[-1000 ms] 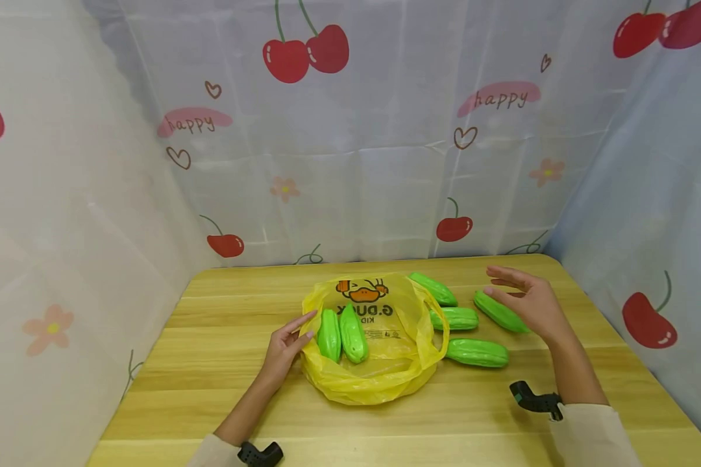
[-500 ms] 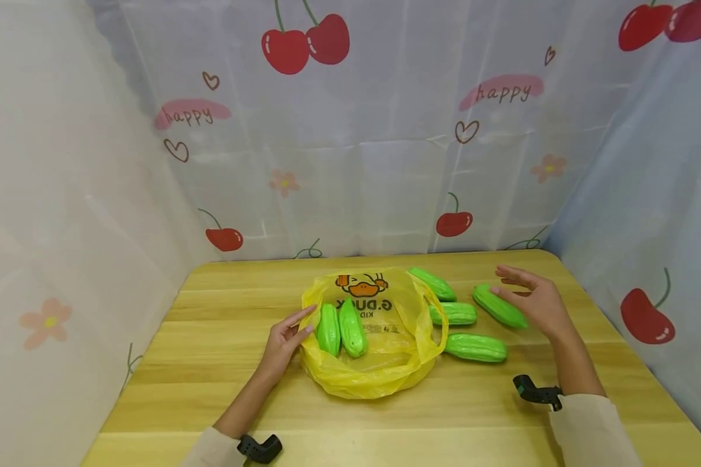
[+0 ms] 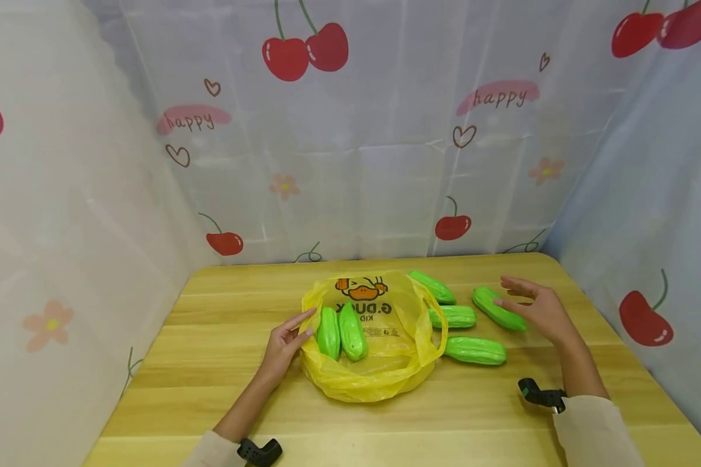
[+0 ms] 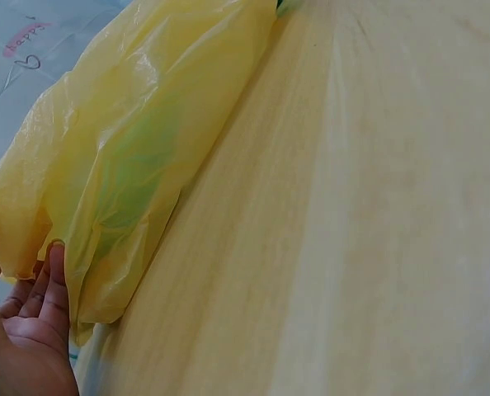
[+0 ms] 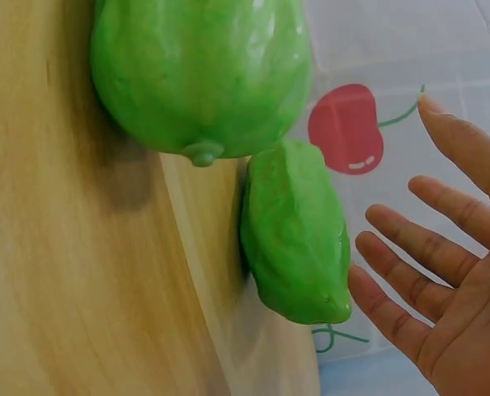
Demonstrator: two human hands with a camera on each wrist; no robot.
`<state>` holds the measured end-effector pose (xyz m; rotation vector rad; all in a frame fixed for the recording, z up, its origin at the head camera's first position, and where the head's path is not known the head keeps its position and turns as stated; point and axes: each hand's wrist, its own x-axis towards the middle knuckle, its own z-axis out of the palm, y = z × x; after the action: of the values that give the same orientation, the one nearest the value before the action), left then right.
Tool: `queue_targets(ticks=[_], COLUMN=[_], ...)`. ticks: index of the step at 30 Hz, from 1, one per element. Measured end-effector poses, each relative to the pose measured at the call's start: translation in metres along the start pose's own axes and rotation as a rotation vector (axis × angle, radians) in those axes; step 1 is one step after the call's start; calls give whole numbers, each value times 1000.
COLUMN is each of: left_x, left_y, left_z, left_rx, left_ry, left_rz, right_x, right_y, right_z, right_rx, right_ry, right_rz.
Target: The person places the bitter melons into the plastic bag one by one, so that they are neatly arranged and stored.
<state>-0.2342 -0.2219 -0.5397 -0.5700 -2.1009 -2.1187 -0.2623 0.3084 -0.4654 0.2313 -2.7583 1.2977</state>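
A yellow plastic bag (image 3: 374,383) with a duck print stands with its mouth wide on the wooden table. Inside it lie two glossy green gourds, a left one (image 3: 328,334) and a right one (image 3: 353,332). My left hand (image 3: 282,347) holds the bag's left rim between thumb and fingers; in the left wrist view the film hides part of the fingers. My right hand (image 3: 540,311), fingers spread and holding nothing, hovers beside a ridged green gourd (image 3: 498,308) at the right. The right wrist view shows the hand (image 5: 451,280) apart from that gourd (image 5: 299,239).
More green gourds lie right of the bag: one behind (image 3: 432,287), one in the middle (image 3: 454,316) partly behind the bag's handle (image 3: 441,324), one in front (image 3: 476,350). A cherry-print curtain (image 3: 356,162) surrounds the table (image 3: 222,311) on three sides.
My right hand has shifted slightly right and nearer to me, beside the rightmost gourd. The left hand stays at the bag's rim, and the gourds lie as before.
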Motion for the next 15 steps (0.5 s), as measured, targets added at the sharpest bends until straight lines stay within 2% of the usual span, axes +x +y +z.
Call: queue_targets(ticks=[15], left_x=[-1], left_y=[0], left_z=[-1], left_rx=[-3], left_ry=[1], left_rz=[-13], right_x=[1], right_y=[17], right_z=[6], right_rx=[15], right_ry=[-19], right_rz=[28])
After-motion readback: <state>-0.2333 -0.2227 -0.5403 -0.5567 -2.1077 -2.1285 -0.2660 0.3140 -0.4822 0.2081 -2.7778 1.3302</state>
